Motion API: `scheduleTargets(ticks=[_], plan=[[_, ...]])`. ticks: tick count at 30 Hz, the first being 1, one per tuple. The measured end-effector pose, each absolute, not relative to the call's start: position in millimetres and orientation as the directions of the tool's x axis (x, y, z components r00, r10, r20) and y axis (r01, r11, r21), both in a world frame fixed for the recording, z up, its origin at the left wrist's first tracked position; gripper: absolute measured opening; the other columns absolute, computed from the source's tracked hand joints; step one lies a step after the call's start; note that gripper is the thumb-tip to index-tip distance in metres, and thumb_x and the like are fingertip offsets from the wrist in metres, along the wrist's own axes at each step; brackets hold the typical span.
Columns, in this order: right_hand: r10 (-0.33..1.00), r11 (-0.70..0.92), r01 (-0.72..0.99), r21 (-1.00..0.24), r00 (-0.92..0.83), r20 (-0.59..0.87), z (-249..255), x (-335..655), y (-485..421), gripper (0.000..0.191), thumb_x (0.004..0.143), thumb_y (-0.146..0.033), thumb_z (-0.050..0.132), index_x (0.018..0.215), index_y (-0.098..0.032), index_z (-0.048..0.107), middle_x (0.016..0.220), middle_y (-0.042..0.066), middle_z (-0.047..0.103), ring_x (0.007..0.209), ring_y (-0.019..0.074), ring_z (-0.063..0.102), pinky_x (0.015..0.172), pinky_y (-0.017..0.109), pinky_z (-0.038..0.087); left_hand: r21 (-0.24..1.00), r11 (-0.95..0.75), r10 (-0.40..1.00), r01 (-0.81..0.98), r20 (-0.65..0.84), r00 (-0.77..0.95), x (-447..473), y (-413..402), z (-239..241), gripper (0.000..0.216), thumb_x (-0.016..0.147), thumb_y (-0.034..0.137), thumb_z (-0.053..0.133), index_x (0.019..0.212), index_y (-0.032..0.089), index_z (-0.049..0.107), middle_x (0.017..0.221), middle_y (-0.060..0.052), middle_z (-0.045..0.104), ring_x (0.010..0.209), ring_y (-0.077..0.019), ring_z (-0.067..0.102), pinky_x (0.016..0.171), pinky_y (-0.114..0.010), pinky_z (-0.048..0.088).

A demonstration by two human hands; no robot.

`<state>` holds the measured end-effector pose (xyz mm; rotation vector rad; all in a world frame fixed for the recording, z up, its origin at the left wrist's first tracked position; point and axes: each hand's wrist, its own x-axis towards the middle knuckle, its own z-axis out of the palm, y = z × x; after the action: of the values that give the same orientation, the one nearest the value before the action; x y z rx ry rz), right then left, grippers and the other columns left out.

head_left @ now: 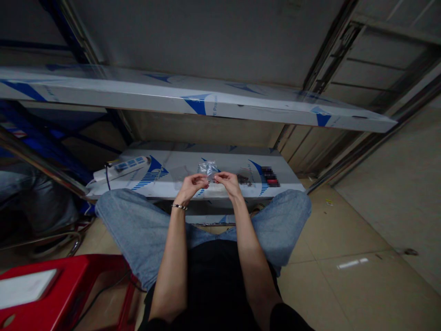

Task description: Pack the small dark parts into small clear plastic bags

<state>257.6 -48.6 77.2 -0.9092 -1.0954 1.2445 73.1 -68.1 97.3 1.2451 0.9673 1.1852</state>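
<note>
I hold a small clear plastic bag (208, 169) over the low steel table (179, 158), between my knees. My left hand (193, 185) pinches its lower left edge, and a beaded bracelet sits on that wrist. My right hand (227, 180) pinches the bag's right side with fingers closed. What is inside the bag is too small to make out. A few small dark parts (244, 179) lie on the table just right of my right hand.
A white power strip (122, 167) with a dark cable lies at the table's left end. A long steel shelf (193, 99) wrapped in protective film runs overhead. A red plastic stool (58, 287) stands at lower left on the tiled floor.
</note>
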Motion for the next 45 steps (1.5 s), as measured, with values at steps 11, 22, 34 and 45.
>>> scheduleTargets(ticks=[11, 22, 34, 45], plan=[[0.982, 0.159, -0.266, -0.951, -0.058, 0.18, 83.1, 256.2, -49.7, 0.036, 0.065, -0.04, 0.086, 0.092, -0.019, 0.074, 0.084, 0.004, 0.073, 0.075, 0.0177, 0.065, 0.072, 0.03, 0.052, 0.982, -0.179, 0.977, -0.06, 0.184, 0.109, 78.9, -65.0, 100.1, 0.029, 0.069, 0.034, 0.081, 0.087, 0.013, 0.071, 0.073, -0.004, 0.07, 0.064, -0.0149, 0.063, 0.059, -0.026, 0.048], [0.98, 0.193, -0.285, -0.939, 0.002, 0.201, 92.7, 246.1, -52.7, 0.038, 0.061, -0.043, 0.088, 0.083, -0.019, 0.07, 0.078, 0.001, 0.07, 0.067, 0.0136, 0.061, 0.066, 0.025, 0.051, 0.969, -0.196, 0.981, -0.15, 0.196, -0.015, 89.7, -58.5, 95.2, 0.026, 0.069, 0.033, 0.081, 0.083, 0.013, 0.07, 0.062, -0.001, 0.063, 0.055, -0.0112, 0.053, 0.048, -0.021, 0.032], [0.962, 0.274, -0.21, -0.939, 0.045, 0.27, 90.2, 245.1, -50.5, 0.034, 0.065, -0.042, 0.084, 0.084, -0.018, 0.071, 0.081, 0.003, 0.071, 0.073, 0.0157, 0.063, 0.071, 0.027, 0.051, 0.952, -0.206, 0.979, -0.226, 0.198, -0.054, 88.7, -61.5, 102.5, 0.032, 0.071, 0.039, 0.082, 0.086, 0.013, 0.072, 0.07, -0.004, 0.068, 0.058, -0.0119, 0.057, 0.049, -0.022, 0.036], [0.958, 0.278, -0.22, -0.935, -0.008, 0.287, 79.0, 238.3, -45.4, 0.043, 0.065, -0.043, 0.085, 0.097, -0.021, 0.066, 0.087, 0.003, 0.068, 0.077, 0.0153, 0.063, 0.069, 0.025, 0.053, 0.967, -0.248, 0.968, -0.053, 0.249, 0.015, 88.5, -59.5, 93.9, 0.036, 0.069, 0.04, 0.084, 0.09, 0.013, 0.072, 0.078, -0.007, 0.073, 0.068, -0.0176, 0.065, 0.059, -0.027, 0.049]])
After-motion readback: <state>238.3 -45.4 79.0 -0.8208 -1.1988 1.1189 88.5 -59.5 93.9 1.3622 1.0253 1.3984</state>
